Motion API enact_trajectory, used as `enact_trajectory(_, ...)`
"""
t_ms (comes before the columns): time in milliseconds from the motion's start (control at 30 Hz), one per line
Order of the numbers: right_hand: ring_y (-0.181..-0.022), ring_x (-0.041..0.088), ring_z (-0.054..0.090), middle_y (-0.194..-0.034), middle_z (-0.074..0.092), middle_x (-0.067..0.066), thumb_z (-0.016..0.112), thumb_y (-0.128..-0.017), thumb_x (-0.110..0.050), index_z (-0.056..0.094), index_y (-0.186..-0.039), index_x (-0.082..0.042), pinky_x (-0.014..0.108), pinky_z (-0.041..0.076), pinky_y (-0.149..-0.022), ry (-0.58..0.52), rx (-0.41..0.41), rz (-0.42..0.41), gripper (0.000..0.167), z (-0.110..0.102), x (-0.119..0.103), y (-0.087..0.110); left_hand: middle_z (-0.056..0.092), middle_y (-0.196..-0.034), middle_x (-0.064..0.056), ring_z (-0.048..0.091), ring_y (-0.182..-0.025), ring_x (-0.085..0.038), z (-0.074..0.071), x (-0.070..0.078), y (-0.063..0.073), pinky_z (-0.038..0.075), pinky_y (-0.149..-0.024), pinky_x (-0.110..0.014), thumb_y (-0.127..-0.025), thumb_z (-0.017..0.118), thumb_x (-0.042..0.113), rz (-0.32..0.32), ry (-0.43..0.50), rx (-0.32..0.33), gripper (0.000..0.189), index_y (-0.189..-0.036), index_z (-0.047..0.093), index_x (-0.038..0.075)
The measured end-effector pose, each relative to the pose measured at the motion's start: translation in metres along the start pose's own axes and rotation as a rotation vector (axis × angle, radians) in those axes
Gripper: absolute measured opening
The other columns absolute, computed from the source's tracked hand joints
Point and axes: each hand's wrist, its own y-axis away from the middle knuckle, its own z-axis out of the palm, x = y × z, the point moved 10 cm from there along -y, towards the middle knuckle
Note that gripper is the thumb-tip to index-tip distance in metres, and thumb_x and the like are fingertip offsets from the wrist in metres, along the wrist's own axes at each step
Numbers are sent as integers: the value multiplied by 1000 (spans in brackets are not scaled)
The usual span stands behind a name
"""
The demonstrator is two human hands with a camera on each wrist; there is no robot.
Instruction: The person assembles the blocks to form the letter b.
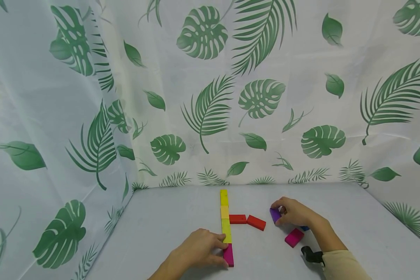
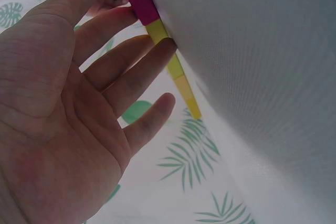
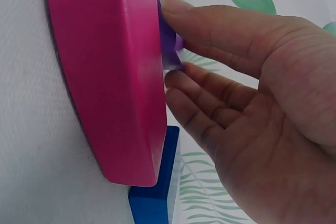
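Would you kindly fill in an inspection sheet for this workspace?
Surface: pale tabletop.
Job's things: a straight row of three yellowish blocks and a magenta end block; two red blocks to its right, the farther one angled; a loose magenta block; a purple block; a blue block, mostly hidden in the head view.
Clutter: nothing seen.
Hands: left hand touches the row near the magenta end block; right hand pinches the purple block.
Cables: nothing seen.
Surroundings: white sheeting with green leaf prints, behind and at both sides.
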Motion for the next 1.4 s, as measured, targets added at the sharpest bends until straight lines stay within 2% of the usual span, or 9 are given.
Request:
enact_trajectory(300, -103, 23, 61, -112, 65, 7, 89, -79, -15, 69, -128, -11, 45, 59, -82, 16, -38, 31, 53, 5, 1, 0, 70, -134, 12, 66, -121, -2, 1, -2, -1, 55, -100, -32, -81, 82, 59, -15, 23, -16, 52, -128, 74, 37)
enact_trajectory(567, -106, 26, 59, -113, 64, 8, 87, -81, -11, 69, -128, -10, 45, 58, -84, 6, -95, 19, 50, 7, -10, 10, 71, -134, 9, 67, -120, -4, 0, 2, 1, 56, -97, -32, -82, 82, 60, 31, -25, 26, 52, -128, 75, 34)
enact_trajectory(800, -104, 24, 59, -110, 66, 5, 89, -80, -15, 68, -124, -10, 46, 57, -87, 0, -122, 15, 50, 10, -10, 14, 71, -134, 9, 68, -120, -4, 1, 0, 1, 56, -98, -32, -82, 82, 59, 9, -16, 18, 53, -128, 74, 35)
enact_trajectory(1067, -105, 23, 59, -110, 65, 4, 91, -78, -18, 68, -123, -11, 46, 56, -86, -2, -134, -38, 51, 14, -11, 18, 71, -133, 10, 68, -119, -3, 0, 1, 1, 56, -97, -32, -82, 82, 58, 7, -12, 13, 52, -128, 74, 35)
enact_trajectory(1233, -106, 24, 59, -110, 66, 3, 91, -78, -21, 68, -123, -12, 43, 54, -86, -14, -147, -61, 51, 17, -13, 20, 71, -134, 9, 68, -119, -3, -1, 2, 1, 56, -96, -31, -83, 81, 60, 26, -18, 20, 52, -128, 75, 34)
enact_trajectory(1400, -106, 23, 59, -108, 66, 2, 92, -78, -24, 68, -120, -13, 46, 53, -87, -6, -163, -78, 50, 21, -17, 21, 71, -134, 10, 68, -119, -3, 0, 1, 1, 55, -97, -31, -83, 81, 60, 21, -13, 12, 52, -128, 74, 34)
